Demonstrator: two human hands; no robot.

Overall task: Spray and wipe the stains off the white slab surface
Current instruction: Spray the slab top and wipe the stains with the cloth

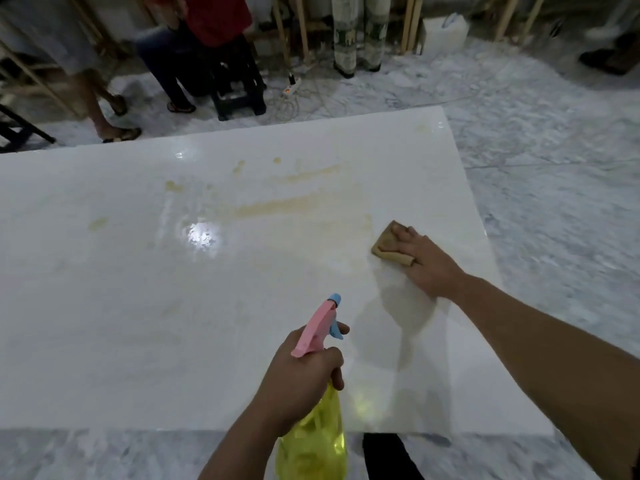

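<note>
Several yellow stains (298,206) remain on the slab (104,289). Our left hand (304,379) grips the spray bottle (317,441); our right hand (426,265), flat and open, presses the cloth (386,247). We should overlap strokes leftward.

Your left hand (304,379) and right hand (427,265): both bare, no gloves, rings or watch; forearms uncovered, no sleeve in view; dark trouser leg (388,457) just below slab (104,306) near edge

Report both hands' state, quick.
Left hand: closed around the spray bottle, at its neck.
Right hand: flat, fingers pressing the brown cloth onto the white slab.
</note>
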